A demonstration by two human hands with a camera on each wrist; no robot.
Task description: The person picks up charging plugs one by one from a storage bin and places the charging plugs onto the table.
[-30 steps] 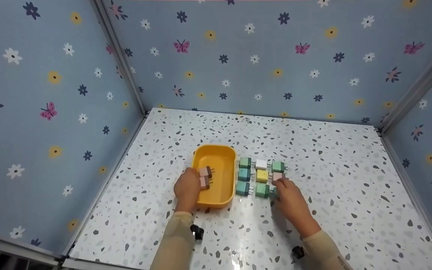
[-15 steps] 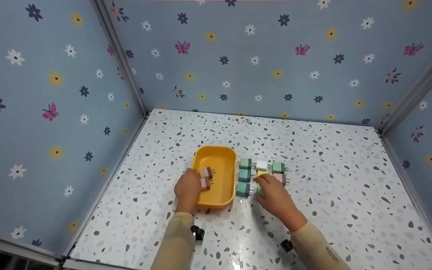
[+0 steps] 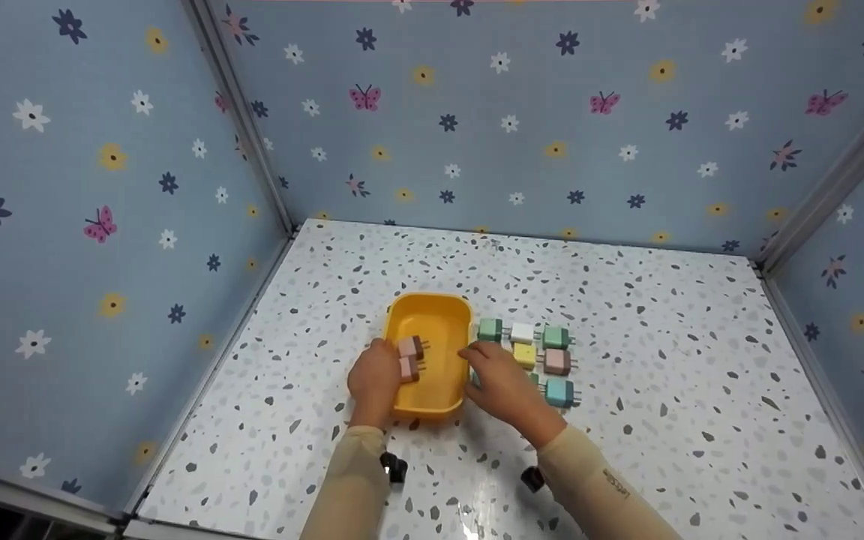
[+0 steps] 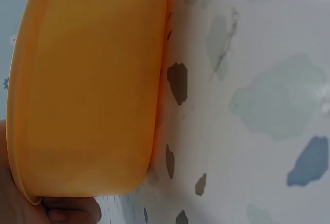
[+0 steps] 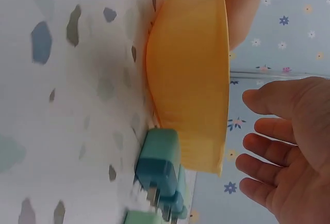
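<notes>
A yellow plastic bin stands on the speckled table. My left hand grips its left rim, with fingertips curled under the rim in the left wrist view. Two pink plug chargers lie inside the bin beside that hand. Over the bin's right rim is my right hand, its fingers loosely extended and nothing in them in the right wrist view. To the right of the bin, chargers lie in rows, including a white one, a yellow one, a pink one and a teal one. My right hand partly covers others.
Upright panels with a flower print enclose the table at the back and both sides. A teal charger lies close against the bin's side in the right wrist view. A black wrist device sits by my left sleeve.
My right hand has moved left from the right-hand chargers, across the middle ones, to the bin's right rim. The teal charger at the lower right is now uncovered. My left hand has stayed put.
</notes>
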